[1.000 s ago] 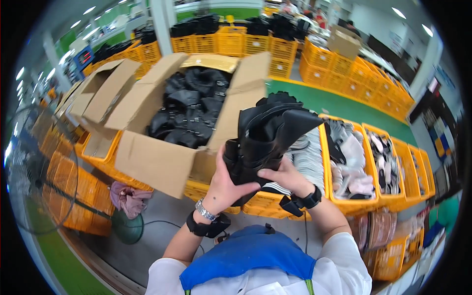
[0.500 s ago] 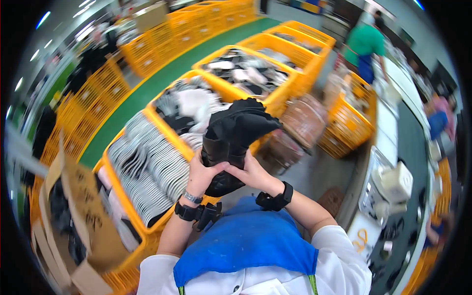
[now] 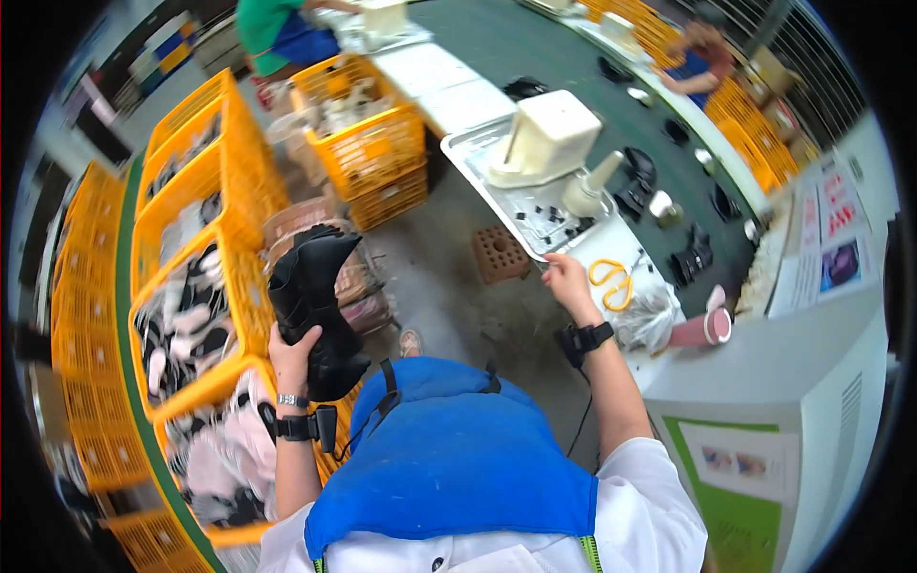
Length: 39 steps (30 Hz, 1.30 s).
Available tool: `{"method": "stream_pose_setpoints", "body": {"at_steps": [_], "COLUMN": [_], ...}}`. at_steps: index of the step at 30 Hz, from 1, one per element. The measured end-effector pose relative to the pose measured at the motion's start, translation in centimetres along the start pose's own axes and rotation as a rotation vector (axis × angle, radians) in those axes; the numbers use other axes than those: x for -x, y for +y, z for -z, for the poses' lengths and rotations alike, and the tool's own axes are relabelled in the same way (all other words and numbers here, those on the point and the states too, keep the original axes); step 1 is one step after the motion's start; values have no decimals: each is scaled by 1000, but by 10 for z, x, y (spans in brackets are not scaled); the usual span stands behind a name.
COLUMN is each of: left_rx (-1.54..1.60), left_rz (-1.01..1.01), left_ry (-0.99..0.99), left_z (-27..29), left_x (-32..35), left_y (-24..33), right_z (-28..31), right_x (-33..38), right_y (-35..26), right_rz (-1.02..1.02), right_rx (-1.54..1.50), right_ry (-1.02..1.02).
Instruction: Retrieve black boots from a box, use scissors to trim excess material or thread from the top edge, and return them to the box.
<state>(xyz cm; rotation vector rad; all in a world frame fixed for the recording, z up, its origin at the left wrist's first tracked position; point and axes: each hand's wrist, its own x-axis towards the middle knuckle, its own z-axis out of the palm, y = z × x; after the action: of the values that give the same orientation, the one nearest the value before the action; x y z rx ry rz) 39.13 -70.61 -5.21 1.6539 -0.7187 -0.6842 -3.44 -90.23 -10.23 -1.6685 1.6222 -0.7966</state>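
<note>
My left hand (image 3: 294, 355) grips a black boot (image 3: 310, 296) at its lower part, thumb across the front. The boot stands roughly upright, its top bending over to the right. On the right, my right hand (image 3: 570, 285) reaches to the near edge of a workbench, beside a white tray (image 3: 478, 162). Its fingers are partly stretched and apart, with nothing visible in them. The tray bears a cream-coloured container (image 3: 552, 134), a pale bottle with a spout (image 3: 587, 191) and several small black pieces (image 3: 546, 216).
Yellow crates (image 3: 250, 315) of cut shoe parts line the left. A yellow cord loop (image 3: 611, 285), a clear plastic bag (image 3: 646, 320) and a pink cup (image 3: 702, 329) lie near my right hand. Black boots sit on a green conveyor (image 3: 573, 57). A perforated brick (image 3: 499, 254) is below.
My view has swung right toward the bench. Both hands held the boot before; my right hand has let go and moved out to the tray's edge, while the left keeps the boot.
</note>
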Motion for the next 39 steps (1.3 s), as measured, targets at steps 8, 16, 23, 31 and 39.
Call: {"method": "stream_pose_setpoints", "body": {"at_steps": [8,16,23,31,39], "left_rx": [-357,-565,-523,-463,-521], "left_rz": [-331,-201,32,236,340], "left_ry": [-552,-1486,-1655,-1690,-1858], "left_z": [-95,-248,-318,-344,-367], "left_x": [-149,-203,-192,-179,-191], "left_y": [41,88,77,61,65], "right_z": [49,68,70,73,86], "right_x": [-11,-23,-35,-3,33], "right_y": [77,89,71,110,-25], "right_rz": [-600,-791,-849,-660,-221], "right_rx": [598,499,432,-365,-567], "right_ry": [531,387,471,647,241]}}
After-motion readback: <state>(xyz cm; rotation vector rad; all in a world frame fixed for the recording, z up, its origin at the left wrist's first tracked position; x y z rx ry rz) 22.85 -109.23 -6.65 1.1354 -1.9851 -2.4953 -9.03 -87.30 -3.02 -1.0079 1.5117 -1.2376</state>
